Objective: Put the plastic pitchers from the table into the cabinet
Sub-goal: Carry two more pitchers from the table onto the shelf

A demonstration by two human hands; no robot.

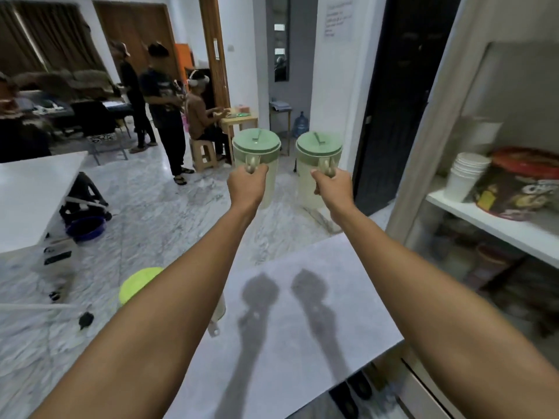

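Both grips are closed on handles: our left hand (245, 186) holds the left pitcher (256, 164) by its handle, our right hand (332, 189) holds the right pitcher (316, 167) the same way. Both pitchers are pale plastic w/ green lids, upright, up in the air at arm's length beyond the far edge of the tabletop (302, 297), close beside each other but not touching. We judge this as mid-carry, w/ the cabinet (453, 116) off to our right and nothing placed yet.

What could go wrong: each pitcher hangs from one handle only, no support under the base, so a quick swing right could tilt them or knock them together. Lids look seated but we can't tell if they lock; a hard tilt might pop one. The cabinet frame edge stands between the right pitcher and the shelf (499, 225), so the right one could clip it on the way in. Two at once is also tight, since we'd have no free hand to clear space.

Shelf room is the main obstacle. A stack of white paper cups (464, 173) and a dark printed tin w/ a red lid (520, 182) already sit on the shelf, cups just beside the tin. Lower cabinet space looks cluttered but too blurred to name. A yellow-green lid (137, 285) shows below our left forearm, by the tabletop's left edge; it could be a third pitcher, mostly hidden. Other people stand and sit well apart across the room, not in our path.
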